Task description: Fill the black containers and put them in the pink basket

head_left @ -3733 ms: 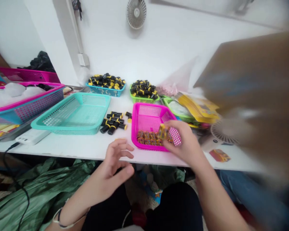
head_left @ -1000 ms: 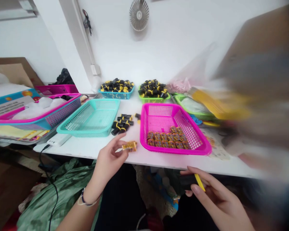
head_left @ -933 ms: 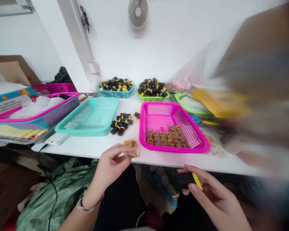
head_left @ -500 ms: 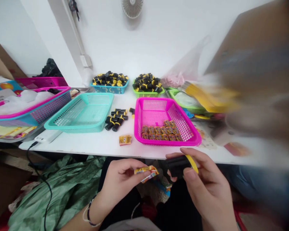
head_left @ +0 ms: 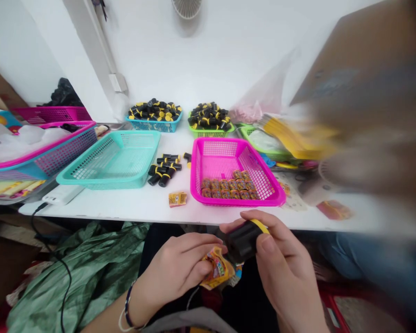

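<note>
At the near edge of the white bench [head_left: 104, 203], above the person's lap, the two hands meet. The right hand [head_left: 280, 273] has its grip pressed closed around a short matte-black cylinder [head_left: 241, 241], with a yellow band [head_left: 260, 225] at the end farthest right. The cylinder's long axis runs almost level across the view, tipped slightly upward to the right, and its plain end points left. That end touches a crumpled orange-and-yellow printed wrapper [head_left: 218, 269], though whether it enters the wrapper cannot be told. The left hand [head_left: 175, 277] pinches the wrapper in a tight grip. Beyond them, a pink basket [head_left: 197, 171] holds rows of wrapped rolls [head_left: 227, 188], and a small printed packet [head_left: 178, 199] lies flat just left of it. Loose black-and-yellow cylinders [head_left: 162, 169] lie beside a teal basket [head_left: 107, 159], with more heaped in a blue basket [head_left: 152, 127] and a green basket [head_left: 211, 132].
</note>
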`<state>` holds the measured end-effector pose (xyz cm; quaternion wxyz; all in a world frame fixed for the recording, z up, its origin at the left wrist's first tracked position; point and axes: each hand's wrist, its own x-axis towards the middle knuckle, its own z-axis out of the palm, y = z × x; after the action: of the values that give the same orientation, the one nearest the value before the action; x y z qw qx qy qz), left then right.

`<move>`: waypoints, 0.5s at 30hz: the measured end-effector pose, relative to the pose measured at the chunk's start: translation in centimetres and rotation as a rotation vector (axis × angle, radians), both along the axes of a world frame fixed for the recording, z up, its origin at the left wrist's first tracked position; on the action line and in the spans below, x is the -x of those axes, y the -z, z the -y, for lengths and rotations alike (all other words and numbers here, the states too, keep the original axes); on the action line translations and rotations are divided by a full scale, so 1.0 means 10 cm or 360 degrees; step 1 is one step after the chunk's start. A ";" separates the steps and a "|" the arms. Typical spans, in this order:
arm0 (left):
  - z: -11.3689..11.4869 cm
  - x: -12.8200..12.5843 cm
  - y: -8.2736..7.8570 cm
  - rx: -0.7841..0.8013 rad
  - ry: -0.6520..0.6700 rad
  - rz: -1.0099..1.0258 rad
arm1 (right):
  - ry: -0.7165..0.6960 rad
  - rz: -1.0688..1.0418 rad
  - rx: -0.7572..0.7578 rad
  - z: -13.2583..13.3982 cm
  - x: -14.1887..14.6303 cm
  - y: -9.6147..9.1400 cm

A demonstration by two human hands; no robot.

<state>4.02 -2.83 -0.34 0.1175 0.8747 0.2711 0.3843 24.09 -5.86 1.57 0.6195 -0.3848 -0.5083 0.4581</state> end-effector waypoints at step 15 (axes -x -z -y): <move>0.01 0.11 -0.15 0.0275 0.0020 -0.0040 | -0.0134 0.0429 -0.0050 0.03 -0.08 -0.01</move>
<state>2.88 -2.95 1.18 0.1916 0.8677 0.2992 0.3476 24.88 -6.15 1.71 0.5319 -0.4114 -0.6097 0.4197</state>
